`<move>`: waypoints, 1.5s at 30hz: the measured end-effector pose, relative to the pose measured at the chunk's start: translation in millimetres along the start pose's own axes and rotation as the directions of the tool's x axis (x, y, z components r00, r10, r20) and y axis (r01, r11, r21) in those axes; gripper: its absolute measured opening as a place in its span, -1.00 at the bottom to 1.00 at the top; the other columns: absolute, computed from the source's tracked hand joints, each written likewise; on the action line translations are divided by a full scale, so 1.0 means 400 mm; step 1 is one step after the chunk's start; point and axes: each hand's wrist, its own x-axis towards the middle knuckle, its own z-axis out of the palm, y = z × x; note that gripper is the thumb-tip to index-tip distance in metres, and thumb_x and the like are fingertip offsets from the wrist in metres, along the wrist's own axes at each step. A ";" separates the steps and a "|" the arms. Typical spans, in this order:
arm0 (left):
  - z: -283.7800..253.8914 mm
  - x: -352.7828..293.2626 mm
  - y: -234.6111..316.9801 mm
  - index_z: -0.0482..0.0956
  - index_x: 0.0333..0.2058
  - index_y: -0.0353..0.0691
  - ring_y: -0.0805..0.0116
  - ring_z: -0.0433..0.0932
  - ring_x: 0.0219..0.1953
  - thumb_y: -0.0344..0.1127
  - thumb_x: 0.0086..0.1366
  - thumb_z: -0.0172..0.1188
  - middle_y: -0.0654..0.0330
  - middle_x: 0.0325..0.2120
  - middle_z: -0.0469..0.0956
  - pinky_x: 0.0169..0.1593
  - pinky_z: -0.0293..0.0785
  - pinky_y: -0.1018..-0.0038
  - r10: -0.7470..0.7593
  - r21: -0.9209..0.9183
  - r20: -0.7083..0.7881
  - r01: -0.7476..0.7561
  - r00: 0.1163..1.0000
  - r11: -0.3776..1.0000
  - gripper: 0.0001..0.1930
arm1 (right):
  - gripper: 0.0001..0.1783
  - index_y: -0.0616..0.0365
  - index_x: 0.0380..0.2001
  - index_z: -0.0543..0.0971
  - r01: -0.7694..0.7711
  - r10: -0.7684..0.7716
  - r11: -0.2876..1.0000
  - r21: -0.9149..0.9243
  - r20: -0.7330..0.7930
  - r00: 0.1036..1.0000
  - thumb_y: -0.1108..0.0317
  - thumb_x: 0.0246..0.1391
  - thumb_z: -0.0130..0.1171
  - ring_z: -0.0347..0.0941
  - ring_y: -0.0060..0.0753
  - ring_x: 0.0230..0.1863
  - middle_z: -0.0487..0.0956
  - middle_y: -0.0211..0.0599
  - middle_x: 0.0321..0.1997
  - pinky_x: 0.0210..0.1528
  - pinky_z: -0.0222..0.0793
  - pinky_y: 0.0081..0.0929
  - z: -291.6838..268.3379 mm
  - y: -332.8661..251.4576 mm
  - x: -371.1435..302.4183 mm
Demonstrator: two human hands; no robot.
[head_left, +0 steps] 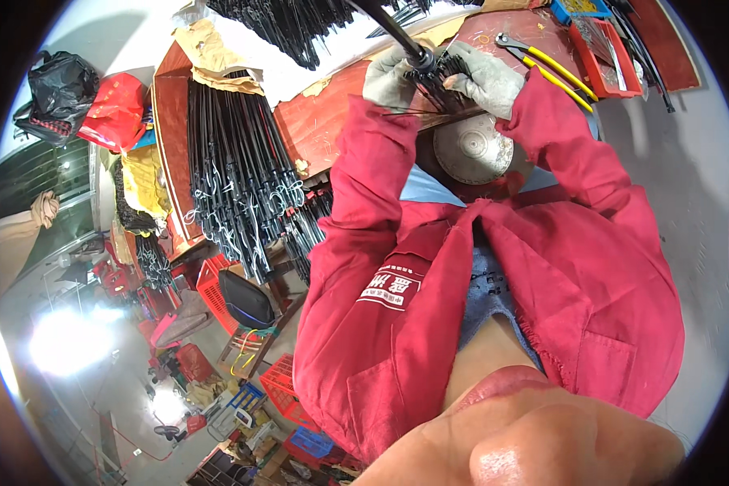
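Observation:
Both my hands wear pale grey work gloves and are at the far side of the table. A black umbrella frame (pixel 419 58) stands between them, its shaft slanting up and away to the left and its thin ribs bunched below. My left hand (pixel 387 78) closes around the left side of the frame, with its fingertips partly hidden behind it. On the other side, my right hand (pixel 492 83) grips the bunched ribs (pixel 439 91) with bent fingers. Just below the hands is a round, worn metal disc (pixel 473 149).
Pliers with yellow handles (pixel 557 79) lie right of my right hand, beside a red plastic tray (pixel 607 61). Many black umbrella frames (pixel 239 178) hang over the red table's (pixel 312 130) left edge. More black ribs (pixel 275 28) lie on white sheeting at the far side.

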 end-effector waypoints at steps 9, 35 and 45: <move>-0.077 0.069 0.023 0.43 -0.15 -0.45 0.32 0.47 -0.24 -0.32 0.12 0.20 0.07 -0.25 0.50 -0.08 0.34 0.50 -0.286 0.128 0.099 0.273 0.953 0.953 -0.62 | -0.67 0.17 -0.09 0.37 -0.007 -0.047 0.922 0.387 0.131 0.990 0.28 0.09 0.01 0.27 -0.59 -0.29 0.45 -0.40 -0.20 -0.20 0.20 -0.64 -0.006 0.073 0.031; 0.153 -0.027 -0.006 0.31 -0.25 -0.23 0.41 0.42 -0.41 -0.57 -0.28 0.36 0.19 -0.45 0.42 -0.29 0.39 0.55 0.164 0.582 -0.274 0.028 0.948 0.813 -0.46 | -0.80 0.16 -0.37 0.57 0.033 0.126 0.909 0.416 -0.349 0.929 0.46 -0.18 0.15 0.33 -0.61 -0.55 0.49 -0.45 -0.56 -0.49 0.27 -0.68 0.071 0.028 -0.023; 0.101 -0.034 0.046 0.31 -0.29 -0.24 0.40 0.46 -0.46 -0.64 -0.21 0.25 0.16 -0.48 0.44 -0.33 0.42 0.56 0.061 0.475 -0.209 0.047 0.976 0.879 -0.55 | -0.63 0.14 -0.20 0.50 -0.136 0.148 0.981 0.137 -0.087 0.985 0.42 -0.20 0.21 0.43 -0.44 -0.40 0.53 -0.34 -0.33 -0.32 0.35 -0.59 0.084 -0.008 0.025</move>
